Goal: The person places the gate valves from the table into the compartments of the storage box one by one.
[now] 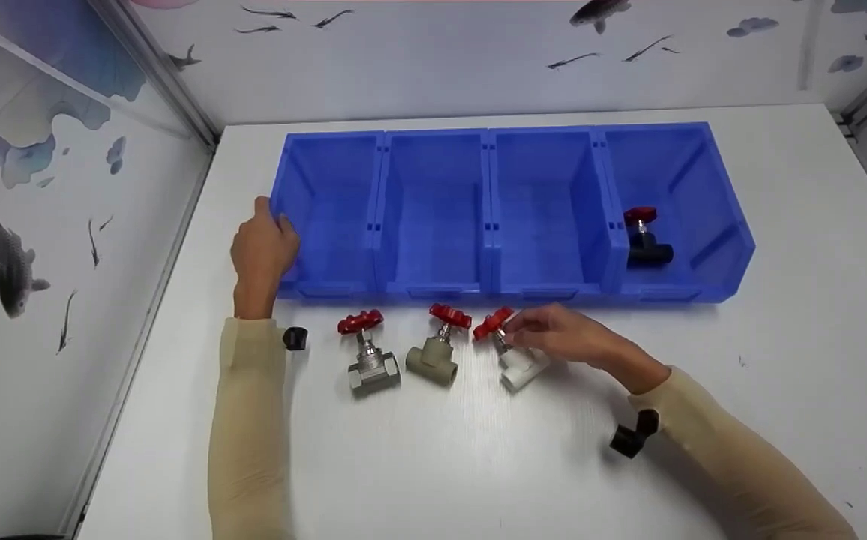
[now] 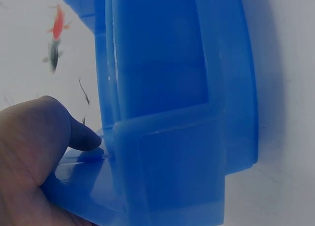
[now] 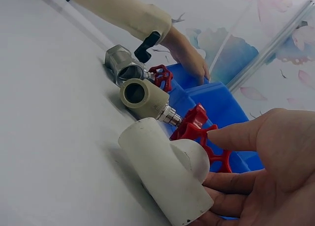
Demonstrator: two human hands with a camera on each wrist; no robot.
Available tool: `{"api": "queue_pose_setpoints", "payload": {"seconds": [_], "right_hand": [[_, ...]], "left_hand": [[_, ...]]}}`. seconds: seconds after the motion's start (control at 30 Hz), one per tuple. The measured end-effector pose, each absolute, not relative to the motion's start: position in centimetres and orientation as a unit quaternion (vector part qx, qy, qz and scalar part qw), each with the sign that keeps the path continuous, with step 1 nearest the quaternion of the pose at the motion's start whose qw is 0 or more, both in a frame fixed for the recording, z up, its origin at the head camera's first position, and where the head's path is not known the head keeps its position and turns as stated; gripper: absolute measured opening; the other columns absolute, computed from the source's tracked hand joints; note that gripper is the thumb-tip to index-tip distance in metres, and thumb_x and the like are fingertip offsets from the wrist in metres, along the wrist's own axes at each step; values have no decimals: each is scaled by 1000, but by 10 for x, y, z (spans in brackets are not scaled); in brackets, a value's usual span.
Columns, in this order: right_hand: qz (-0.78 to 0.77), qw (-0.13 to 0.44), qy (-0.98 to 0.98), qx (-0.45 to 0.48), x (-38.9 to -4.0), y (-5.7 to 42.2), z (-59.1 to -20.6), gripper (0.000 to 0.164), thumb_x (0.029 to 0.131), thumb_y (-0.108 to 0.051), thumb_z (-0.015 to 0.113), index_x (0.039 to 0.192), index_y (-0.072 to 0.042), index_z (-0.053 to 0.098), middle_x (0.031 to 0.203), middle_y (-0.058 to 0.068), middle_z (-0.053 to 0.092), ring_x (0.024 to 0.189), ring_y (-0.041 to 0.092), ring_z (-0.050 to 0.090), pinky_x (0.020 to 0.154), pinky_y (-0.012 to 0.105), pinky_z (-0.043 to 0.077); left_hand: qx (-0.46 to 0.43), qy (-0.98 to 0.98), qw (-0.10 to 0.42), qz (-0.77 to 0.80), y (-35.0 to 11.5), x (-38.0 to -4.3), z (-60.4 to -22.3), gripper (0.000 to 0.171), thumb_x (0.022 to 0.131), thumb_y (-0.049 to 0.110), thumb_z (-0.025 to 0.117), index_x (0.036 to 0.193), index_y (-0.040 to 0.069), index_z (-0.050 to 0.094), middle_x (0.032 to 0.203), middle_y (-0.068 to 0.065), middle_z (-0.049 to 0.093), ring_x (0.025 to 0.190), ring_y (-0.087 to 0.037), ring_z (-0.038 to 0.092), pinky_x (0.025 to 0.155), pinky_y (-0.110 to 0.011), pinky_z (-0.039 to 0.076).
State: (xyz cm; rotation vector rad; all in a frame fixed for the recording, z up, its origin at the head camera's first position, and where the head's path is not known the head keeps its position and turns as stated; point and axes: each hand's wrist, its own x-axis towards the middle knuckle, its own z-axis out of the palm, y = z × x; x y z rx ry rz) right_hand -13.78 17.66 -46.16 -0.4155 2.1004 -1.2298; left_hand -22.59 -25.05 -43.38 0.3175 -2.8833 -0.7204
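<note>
One white valve (image 1: pixel 517 369) — likely rigid and smooth, best held by its stem (image 1: pixel 502 343) — sits in your right hand's (image 1: pixel 567 336) loose pinch, while your left hand (image 1: pixel 262 244) grips the blue bin (image 1: pixel 332 247).

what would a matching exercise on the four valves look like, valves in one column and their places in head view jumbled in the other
Valves:
1. black valve
2. white valve
3. silver valve
4. olive-grey valve

Places in the head view:
A. leftmost of the four valves
B. touched by the right hand
C. between two other valves, on the near side of the bins
D. inside the rightmost blue bin

Right pairs: 1-D, 2-B, 3-A, 4-C
</note>
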Motion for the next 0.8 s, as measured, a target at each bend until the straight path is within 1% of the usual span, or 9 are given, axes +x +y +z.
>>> {"api": "queue_pose_setpoints", "payload": {"seconds": [0.23, 0.47, 0.67, 0.8], "right_hand": [[-449, 326, 816, -161, -136, 173, -462, 28, 96, -29, 64, 116, -11, 71, 101, 4, 66, 92, 20, 56, 79, 35, 46], [-447, 334, 816, -152, -135, 169, -462, 27, 95, -26, 63, 115, -11, 71, 94, 3, 63, 86, 20, 55, 74, 34, 44], [-451, 347, 810, -141, -136, 166, -462, 26, 94, -30, 66, 110, -11, 71, 92, 2, 62, 85, 19, 55, 75, 34, 44], [-465, 356, 800, -132, -136, 164, -462, 26, 93, -30, 68, 108, -8, 71, 93, 4, 61, 85, 19, 56, 75, 33, 44]], "left_hand": [[111, -962, 71, -240, -250, -226, -433, 46, 103, 21, 38, 141, -5, 41, 116, -35, 63, 99, -51, 64, 80, -61, 50], [109, -961, 80, -242, -249, -224, -432, 45, 104, 20, 38, 141, -5, 42, 115, -35, 64, 96, -51, 65, 77, -60, 51], [112, -961, 82, -239, -249, -225, -433, 44, 103, 20, 39, 140, -5, 43, 114, -35, 64, 96, -51, 65, 77, -61, 50], [113, -961, 81, -239, -249, -225, -432, 44, 103, 20, 39, 139, -5, 44, 114, -35, 64, 97, -51, 65, 78, -61, 50]]}}
